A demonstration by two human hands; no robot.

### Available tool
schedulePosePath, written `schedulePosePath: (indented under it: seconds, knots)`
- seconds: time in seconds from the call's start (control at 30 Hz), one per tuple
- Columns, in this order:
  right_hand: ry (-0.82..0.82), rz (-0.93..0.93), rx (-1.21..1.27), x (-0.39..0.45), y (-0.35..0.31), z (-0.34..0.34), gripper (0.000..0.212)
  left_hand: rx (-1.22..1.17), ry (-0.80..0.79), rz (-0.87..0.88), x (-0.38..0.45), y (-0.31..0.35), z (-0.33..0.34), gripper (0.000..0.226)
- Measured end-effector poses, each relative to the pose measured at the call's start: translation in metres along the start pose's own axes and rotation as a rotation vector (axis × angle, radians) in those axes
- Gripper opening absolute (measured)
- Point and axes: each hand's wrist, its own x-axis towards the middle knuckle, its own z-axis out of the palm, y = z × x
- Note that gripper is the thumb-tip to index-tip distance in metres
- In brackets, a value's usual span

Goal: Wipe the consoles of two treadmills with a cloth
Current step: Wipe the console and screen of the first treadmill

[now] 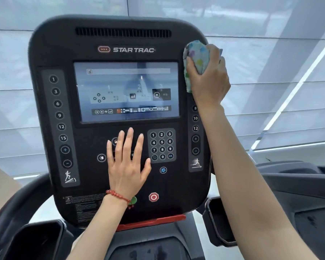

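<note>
Console (pixel 120 186) fills the middle of the view, a tall black panel whose long axis runs up and down, tilted a little with its top leaning left. Down its left edge runs a strip of incline buttons (pixel 59 115), bare and with no hand near it. Next comes the lit screen (pixel 126 91), set in the upper half, its glass uncovered.

Below the screen, the left hand (pixel 129 162) lies flat on the panel with its fingers spread wide and pointing up. It grips nothing; it looks to be bracing the console, and it covers part of the ring of arrow keys beside the number keypad (pixel 161 145). A red bead bracelet (pixel 117 196) circles that wrist, and the red stop button (pixel 153 197) sits just to its right.

Further right, the right hand (pixel 207 76) is closed into a fist around a bunched spotted cloth (pixel 194 59), pressing it against the console's upper right corner, at the top of the speed button strip (pixel 195 128). The cloth bulges out above and to the left of the knuckles.

From the cloth, nearly all the unwiped-looking face lies left and down. The right hand is the one that carries the cloth, so a sweep leftward across the logo band or straight down the speed strip seems the natural next stroke. The left hand sits in the path of any lower pass and would probably need to shift.

A second treadmill (pixel 296 184) shows partly at the right edge, beyond the right forearm.
</note>
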Motion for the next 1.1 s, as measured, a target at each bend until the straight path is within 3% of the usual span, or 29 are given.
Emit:
schedulePosePath:
  seconds: [0.3, 0.73, 0.97, 1.1]
  knots:
    - [-0.024, -0.003, 0.026, -0.087, 0.024, -0.014, 0.049, -0.015, 0.008, 0.001, -0.001, -0.002, 0.001, 0.055]
    - [-0.045, 0.082, 0.056, 0.013, -0.028, 0.000, 0.047, -0.036, -0.010, 0.016, -0.002, -0.005, -0.004, 0.054]
    - [-0.045, 0.092, 0.011, 0.011, -0.039, 0.005, 0.048, -0.008, 0.038, -0.026, -0.010, -0.040, -0.015, 0.050]
    - [-0.047, 0.003, 0.031, -0.005, -0.066, 0.015, 0.047, 0.035, 0.053, -0.059, -0.017, -0.071, -0.024, 0.049]
